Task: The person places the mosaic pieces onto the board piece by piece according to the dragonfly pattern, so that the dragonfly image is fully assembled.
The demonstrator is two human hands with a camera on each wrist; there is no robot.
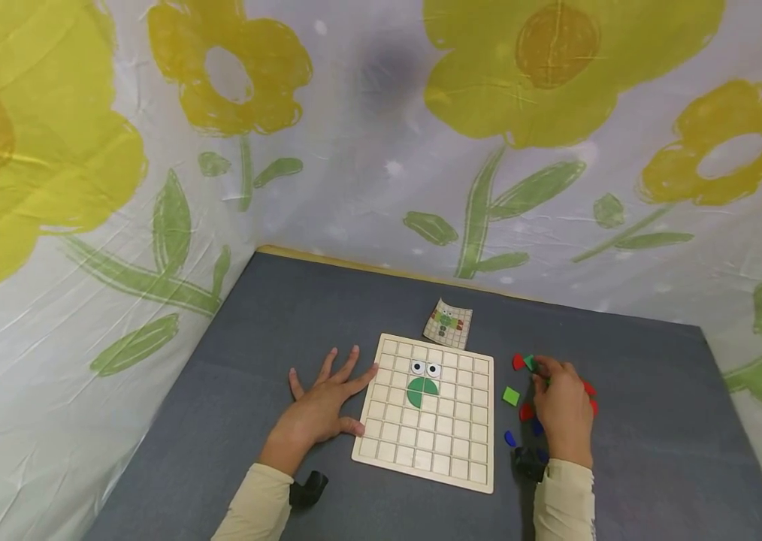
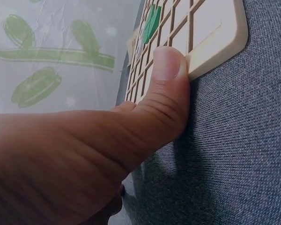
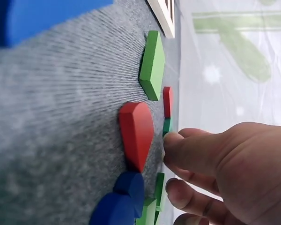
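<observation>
My left hand point(image 1: 316, 412) lies spread beside the wooden grid board point(image 1: 424, 438), its thumb on the board's left edge and another fingertip at that rim higher up. On the board sit two eye pieces point(image 1: 433, 370) and, below them, dark green rounded pieces point(image 1: 415, 394). To the right, my right hand point(image 1: 562, 409) reaches down among loose coloured pieces. Its thumb and forefinger pinch a small dark green piece point(image 3: 167, 126), which sits against a red piece point(image 3: 167, 101). Nearer the wrist camera lie a light green square point(image 3: 152, 65) and another red piece point(image 3: 136, 133).
A pattern card point(image 1: 449, 324) with a gridded figure leans at the board's top edge. Blue pieces point(image 1: 510, 438) and more red ones point(image 1: 589, 388) lie around the right hand. Flower-printed cloth point(image 1: 381, 150) hangs behind the dark table point(image 1: 232, 361).
</observation>
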